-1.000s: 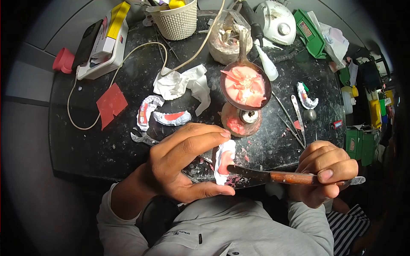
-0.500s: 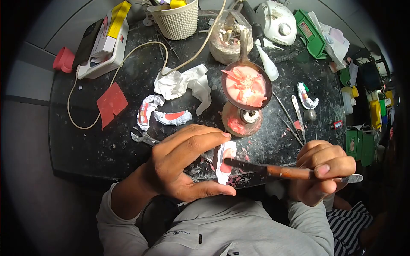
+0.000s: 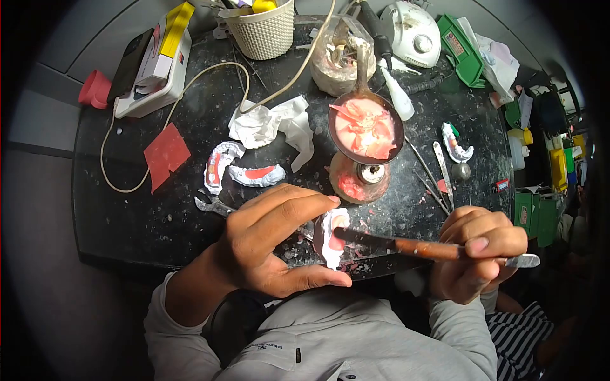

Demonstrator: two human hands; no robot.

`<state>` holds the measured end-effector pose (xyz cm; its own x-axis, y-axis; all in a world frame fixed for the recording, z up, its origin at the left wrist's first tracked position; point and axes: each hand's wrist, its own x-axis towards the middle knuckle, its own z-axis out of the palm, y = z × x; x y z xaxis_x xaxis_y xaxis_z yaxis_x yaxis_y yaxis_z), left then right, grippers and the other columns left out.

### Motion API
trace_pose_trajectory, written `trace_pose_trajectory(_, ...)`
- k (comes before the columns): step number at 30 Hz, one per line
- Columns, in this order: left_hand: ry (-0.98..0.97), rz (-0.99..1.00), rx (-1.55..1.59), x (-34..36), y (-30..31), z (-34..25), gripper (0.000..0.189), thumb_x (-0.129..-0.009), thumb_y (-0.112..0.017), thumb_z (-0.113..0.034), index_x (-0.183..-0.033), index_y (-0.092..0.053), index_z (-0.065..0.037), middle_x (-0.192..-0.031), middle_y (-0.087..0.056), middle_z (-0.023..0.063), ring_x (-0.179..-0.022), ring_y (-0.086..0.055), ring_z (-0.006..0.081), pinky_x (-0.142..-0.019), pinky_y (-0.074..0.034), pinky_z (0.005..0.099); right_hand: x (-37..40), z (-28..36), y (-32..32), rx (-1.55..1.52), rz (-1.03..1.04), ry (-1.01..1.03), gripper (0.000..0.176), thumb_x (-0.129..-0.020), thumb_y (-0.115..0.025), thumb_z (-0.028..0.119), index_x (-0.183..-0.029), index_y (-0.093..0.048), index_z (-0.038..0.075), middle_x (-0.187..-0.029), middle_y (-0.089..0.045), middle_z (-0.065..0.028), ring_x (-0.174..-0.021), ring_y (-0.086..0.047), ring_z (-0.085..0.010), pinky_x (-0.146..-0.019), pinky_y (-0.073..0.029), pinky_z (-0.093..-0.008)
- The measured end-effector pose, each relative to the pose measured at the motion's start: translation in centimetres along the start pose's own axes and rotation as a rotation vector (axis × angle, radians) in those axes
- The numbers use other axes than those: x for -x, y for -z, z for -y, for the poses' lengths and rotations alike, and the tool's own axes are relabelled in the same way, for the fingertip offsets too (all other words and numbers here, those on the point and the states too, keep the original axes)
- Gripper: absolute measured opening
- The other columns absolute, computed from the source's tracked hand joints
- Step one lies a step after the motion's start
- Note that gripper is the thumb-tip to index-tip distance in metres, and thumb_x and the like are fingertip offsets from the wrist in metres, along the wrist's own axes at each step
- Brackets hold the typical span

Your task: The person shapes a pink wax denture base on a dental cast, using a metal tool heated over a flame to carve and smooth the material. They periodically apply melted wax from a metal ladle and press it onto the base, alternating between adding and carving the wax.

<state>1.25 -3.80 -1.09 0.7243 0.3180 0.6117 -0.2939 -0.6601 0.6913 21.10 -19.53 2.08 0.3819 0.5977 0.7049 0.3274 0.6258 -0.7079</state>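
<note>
My left hand is closed on a white plaster dental model, gripping it at both ends between fingers and thumb. Pink wax lies along the model's inner side. In my right hand is a wax knife with a brown handle, held roughly level. Its dark blade tip sits right at the pink wax, while the short metal end sticks out past my right fingers. Just beyond the model, a pan of melted and solid pink wax stands over a small burner.
Two more plaster models with pink wax lie left, near a spanner, crumpled tissue and a pink wax sheet. Metal instruments and another model lie right. A cable loops across the bench.
The model has tilted slightly in my left hand and shifted a little left. My right hand has moved slightly, with the knife tip staying at the wax.
</note>
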Motion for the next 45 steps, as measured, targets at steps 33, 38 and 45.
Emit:
trace_pose_trajectory(33,-0.004,-0.006,-0.172,-0.5,0.2,0.0,0.062,-0.066,-0.091,-0.038,-0.105,-0.07,0.006,-0.084,-0.064,0.0109,-0.071,-0.061,0.0227,-0.064,-0.049,0.0311,0.1,0.3,0.0,0.152,-0.094,-0.071,0.046,-0.092,-0.073,0.039,-0.088,-0.058,-0.004,-0.072,-0.06,-0.012,-0.053,-0.057,-0.0155,-0.047,-0.047,-0.0273)
trace_pose_trajectory(38,-0.004,0.0,-0.171,-0.5,0.2,0.0,0.061,-0.065,-0.091,-0.037,-0.105,-0.07,0.006,-0.083,-0.064,0.011,-0.07,-0.061,0.0225,-0.063,-0.049,0.031,0.0,0.1,-0.3,0.155,-0.12,-0.06,0.045,-0.093,-0.072,0.036,-0.09,-0.057,-0.006,-0.073,-0.06,-0.0132,-0.048,-0.054,-0.0137,-0.043,-0.045,-0.025)
trace_pose_trajectory(45,-0.054,0.025,-0.169,-0.3,0.3,0.3,0.071,-0.065,-0.092,-0.04,-0.11,-0.067,0.008,-0.087,-0.065,0.0137,-0.071,-0.06,0.0218,-0.065,-0.046,0.0328,-0.1,0.4,-0.3,0.149,-0.124,-0.125,0.043,-0.093,-0.072,0.034,-0.093,-0.057,-0.006,-0.073,-0.061,-0.0133,-0.049,-0.054,-0.0132,-0.044,-0.047,-0.0248)
